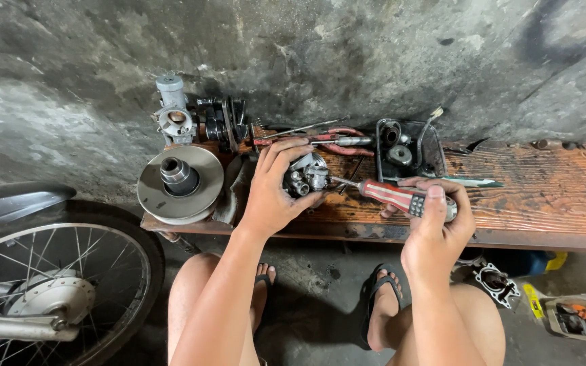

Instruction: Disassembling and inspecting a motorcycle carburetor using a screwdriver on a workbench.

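Both forearms are bare, with no sleeves, gloves, watch or rings visible. Left hand (271, 193) and right hand (437, 227) are uncovered. Knees are bare. Each foot wears a black thong sandal (379, 288); toes are exposed.

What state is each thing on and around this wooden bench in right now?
Left hand: gripping the metal part.
Right hand: closed on the screwdriver.
Screwdriver: lying level, tip at the metal part.
Pulley: flat on the bench.
Black tray: open, small parts inside.
Pliers: lying unused.
Wheel: upright beside the bench.
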